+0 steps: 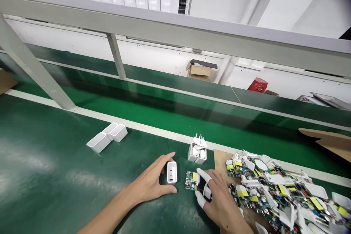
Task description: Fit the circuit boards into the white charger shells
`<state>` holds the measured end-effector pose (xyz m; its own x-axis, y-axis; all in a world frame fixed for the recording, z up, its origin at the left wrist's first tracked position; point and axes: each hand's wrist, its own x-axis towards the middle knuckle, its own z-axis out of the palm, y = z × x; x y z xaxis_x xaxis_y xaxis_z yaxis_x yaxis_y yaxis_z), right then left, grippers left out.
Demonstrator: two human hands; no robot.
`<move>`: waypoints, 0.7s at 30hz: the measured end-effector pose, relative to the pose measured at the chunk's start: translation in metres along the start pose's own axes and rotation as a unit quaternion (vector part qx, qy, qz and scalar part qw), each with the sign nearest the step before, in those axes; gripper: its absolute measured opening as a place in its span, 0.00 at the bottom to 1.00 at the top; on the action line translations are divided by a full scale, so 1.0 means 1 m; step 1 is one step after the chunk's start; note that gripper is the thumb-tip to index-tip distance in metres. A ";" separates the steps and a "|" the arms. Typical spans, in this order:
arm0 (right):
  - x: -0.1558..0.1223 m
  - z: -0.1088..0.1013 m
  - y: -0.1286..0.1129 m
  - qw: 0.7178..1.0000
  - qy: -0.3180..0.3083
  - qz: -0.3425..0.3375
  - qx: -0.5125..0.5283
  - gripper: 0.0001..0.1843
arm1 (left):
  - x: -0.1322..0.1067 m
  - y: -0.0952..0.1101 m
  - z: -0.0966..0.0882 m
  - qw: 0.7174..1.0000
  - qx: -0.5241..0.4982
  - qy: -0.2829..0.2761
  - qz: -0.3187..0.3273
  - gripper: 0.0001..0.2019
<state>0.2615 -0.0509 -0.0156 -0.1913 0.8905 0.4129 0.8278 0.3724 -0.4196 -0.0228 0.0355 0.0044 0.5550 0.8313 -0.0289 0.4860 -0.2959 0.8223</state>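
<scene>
My left hand (152, 182) curls round a small white charger housing (172, 172) with port openings on its face, holding it on the green mat between thumb and fingers. My right hand (216, 199), with white finger cots on some fingertips, grips a green circuit board (191, 181) with yellow and black parts, just right of the housing. The board's end points at the housing and sits very close to it.
A heap of circuit boards and white plug parts (276, 190) lies on brown cardboard at right. Two white housings with a plug piece (197, 150) stand behind my hands. Three empty white shells (107, 137) lie at left. A green conveyor belt (164, 106) and a grey frame bar (175, 33) run behind.
</scene>
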 end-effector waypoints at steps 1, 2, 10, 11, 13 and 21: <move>0.003 -0.003 -0.005 1.000 0.012 -0.002 0.011 0.29 | 0.000 -0.001 0.001 1.000 0.002 0.005 0.005 0.48; 0.006 -0.006 -0.012 0.999 0.027 -0.001 0.024 0.29 | -0.001 -0.002 0.001 1.000 0.002 0.008 0.010 0.48; 0.012 -0.006 -0.054 0.994 0.092 -0.060 0.021 0.34 | -0.005 0.000 0.014 0.990 0.006 0.042 0.138 0.41; 0.012 -0.005 -0.055 0.993 0.092 -0.068 0.007 0.35 | -0.005 0.001 0.015 0.988 0.011 0.046 0.146 0.41; 0.012 -0.004 -0.055 0.992 0.102 -0.078 -0.018 0.34 | -0.005 0.002 0.016 0.986 0.019 0.053 0.157 0.42; 0.014 -0.002 -0.051 0.979 0.120 -0.126 -0.101 0.28 | -0.004 0.000 0.018 0.983 0.034 0.053 0.173 0.44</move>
<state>0.2176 -0.0579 0.0128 -0.2940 0.6800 0.6717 0.8619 0.4923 -0.1212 -0.0128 0.0238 -0.0051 0.6232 0.7189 0.3079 0.3272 -0.5972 0.7323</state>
